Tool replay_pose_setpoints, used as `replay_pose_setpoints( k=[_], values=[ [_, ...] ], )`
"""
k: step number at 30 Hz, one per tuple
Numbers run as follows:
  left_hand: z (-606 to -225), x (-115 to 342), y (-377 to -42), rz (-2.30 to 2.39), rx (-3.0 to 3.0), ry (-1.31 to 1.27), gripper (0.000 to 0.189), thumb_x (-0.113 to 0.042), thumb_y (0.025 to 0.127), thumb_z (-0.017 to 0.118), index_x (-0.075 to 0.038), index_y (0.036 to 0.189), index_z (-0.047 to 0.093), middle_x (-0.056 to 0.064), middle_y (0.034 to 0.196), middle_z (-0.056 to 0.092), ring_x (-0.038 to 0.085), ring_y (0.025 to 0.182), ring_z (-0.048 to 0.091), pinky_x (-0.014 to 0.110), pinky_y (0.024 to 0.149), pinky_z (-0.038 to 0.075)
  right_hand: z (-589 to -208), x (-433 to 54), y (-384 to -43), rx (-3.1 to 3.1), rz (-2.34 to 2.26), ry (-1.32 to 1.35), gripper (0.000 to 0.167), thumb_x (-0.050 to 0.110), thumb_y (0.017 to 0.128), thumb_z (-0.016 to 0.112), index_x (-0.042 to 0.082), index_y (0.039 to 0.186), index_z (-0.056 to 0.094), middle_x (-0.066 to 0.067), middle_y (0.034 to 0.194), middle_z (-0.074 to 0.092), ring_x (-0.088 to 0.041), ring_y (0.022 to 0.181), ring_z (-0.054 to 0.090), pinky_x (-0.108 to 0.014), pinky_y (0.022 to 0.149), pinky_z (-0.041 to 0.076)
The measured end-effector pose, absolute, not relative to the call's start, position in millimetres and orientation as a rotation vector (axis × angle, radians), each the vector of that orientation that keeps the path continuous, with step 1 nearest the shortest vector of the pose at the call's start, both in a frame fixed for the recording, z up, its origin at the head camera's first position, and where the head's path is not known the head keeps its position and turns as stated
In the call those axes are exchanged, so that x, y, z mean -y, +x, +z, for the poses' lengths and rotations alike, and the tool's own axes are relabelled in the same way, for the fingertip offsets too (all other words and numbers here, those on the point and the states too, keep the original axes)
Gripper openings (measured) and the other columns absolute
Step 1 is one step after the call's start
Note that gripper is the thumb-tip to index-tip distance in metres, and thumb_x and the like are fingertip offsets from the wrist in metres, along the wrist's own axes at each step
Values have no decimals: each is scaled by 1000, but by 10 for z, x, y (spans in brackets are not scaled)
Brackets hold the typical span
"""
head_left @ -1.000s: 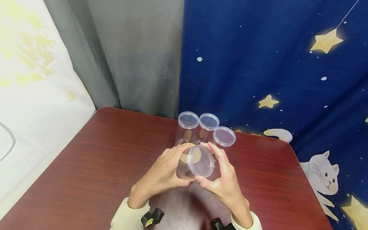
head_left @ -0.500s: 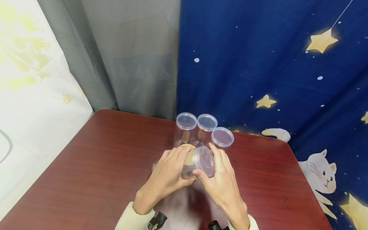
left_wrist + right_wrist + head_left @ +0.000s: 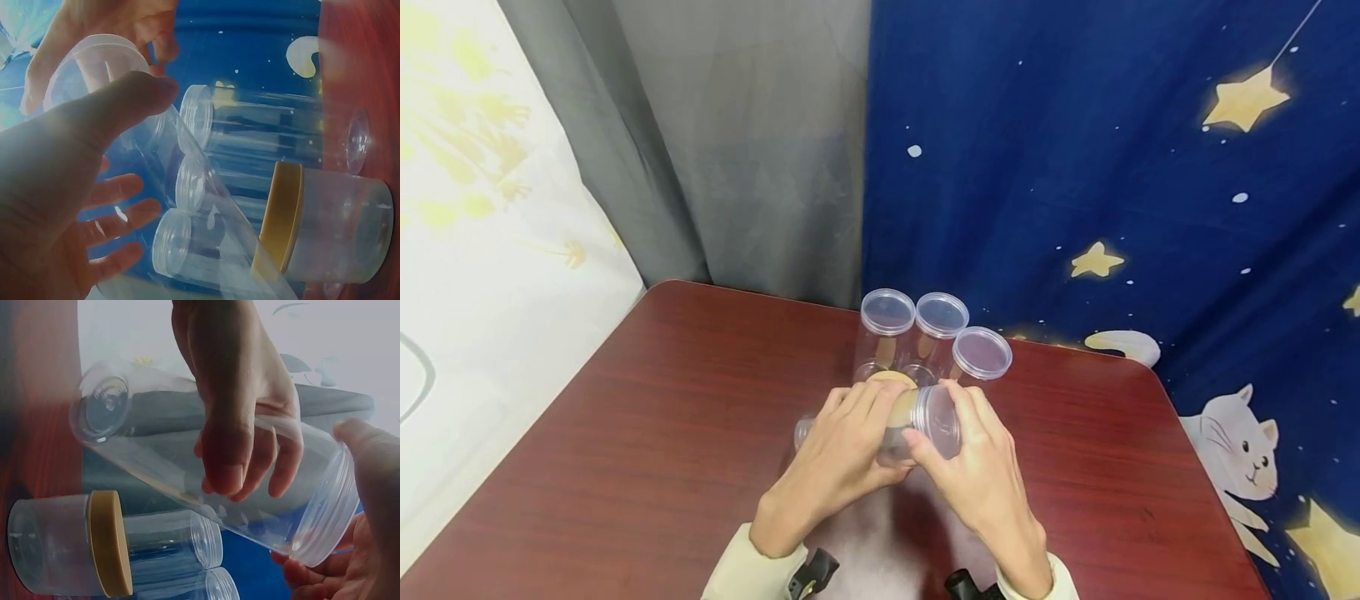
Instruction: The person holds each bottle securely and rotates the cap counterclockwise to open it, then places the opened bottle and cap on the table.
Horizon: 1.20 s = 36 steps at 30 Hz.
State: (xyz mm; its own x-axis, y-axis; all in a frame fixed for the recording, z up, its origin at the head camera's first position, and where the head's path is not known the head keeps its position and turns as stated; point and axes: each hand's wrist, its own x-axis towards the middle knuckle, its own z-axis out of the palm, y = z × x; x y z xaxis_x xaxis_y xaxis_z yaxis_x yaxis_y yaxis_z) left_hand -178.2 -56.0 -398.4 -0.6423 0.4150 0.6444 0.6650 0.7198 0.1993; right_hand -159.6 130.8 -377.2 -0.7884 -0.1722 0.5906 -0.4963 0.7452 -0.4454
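A tall clear plastic jar [image 3: 169,465] lies slanted in both hands above the table, its base [image 3: 105,409] toward the left and its clear screw lid [image 3: 328,506] toward the right. My left hand [image 3: 842,442] wraps around the jar's body, thumb on one side and fingers on the other. With thumb and fingers, my right hand [image 3: 988,471] grips the rim of the lid. In the head view the left hand hides much of the body. Just beyond the hands stands a shorter frosted jar [image 3: 50,544] with a gold lid [image 3: 282,215].
Three tall clear jars with clear lids stand upright behind the hands: a left jar [image 3: 887,312], a middle jar [image 3: 942,315] and a right jar [image 3: 982,352]. They are near the far edge of the dark red table [image 3: 700,400]. Grey and blue curtains [image 3: 1037,167] hang behind.
The held jar has swung so its lid faces right rather than toward me, and its base now shows left of my left hand. My right hand has stayed at the lid.
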Motion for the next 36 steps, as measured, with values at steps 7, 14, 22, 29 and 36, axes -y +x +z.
replay_pose_setpoints(
  k=[7, 14, 22, 29, 36],
  values=[
    [-3965, 573, -1782, -605, 2333, -859, 80, -42, 65, 83, -10, 131, 51, 1, 127, 59, 16, 119, 56, 37, 85, 47, -3750, -1338, -1621, 2309, 818, 593, 61, 36, 74, 80, 9, 126, 64, -1, 103, 65, -11, 76, 61, -28, 63, 50],
    [-3943, 597, -1783, -680, 2359, -898, 79, -43, 65, 82, -10, 130, 52, -2, 128, 59, 12, 118, 55, 35, 86, 46, -3763, -1365, -1632, 2284, 817, 682, 64, 53, 83, 72, 6, 127, 63, -5, 106, 66, -16, 85, 63, -30, 71, 51],
    [-3947, 634, -1766, -846, 2464, -913, 83, -44, 61, 85, -16, 131, 51, -10, 118, 62, 3, 106, 56, 30, 88, 48, -3702, -1415, -1632, 2340, 788, 845, 70, 56, 83, 71, 8, 132, 58, -6, 120, 62, -18, 109, 57, -32, 85, 50],
    [-3949, 641, -1769, -850, 2445, -911, 84, -42, 61, 86, -15, 132, 51, -7, 123, 61, 5, 111, 56, 32, 88, 47, -3687, -1419, -1622, 2398, 815, 849, 76, 54, 83, 73, 14, 143, 51, -3, 128, 59, -18, 117, 54, -36, 89, 50],
    [-3935, 651, -1781, -868, 2441, -916, 81, -42, 64, 85, -17, 133, 49, -10, 132, 54, 2, 116, 52, 34, 88, 47, -3675, -1435, -1598, 2432, 853, 862, 80, 50, 83, 75, 17, 149, 44, -2, 137, 54, -18, 125, 50, -35, 98, 44]
  ],
)
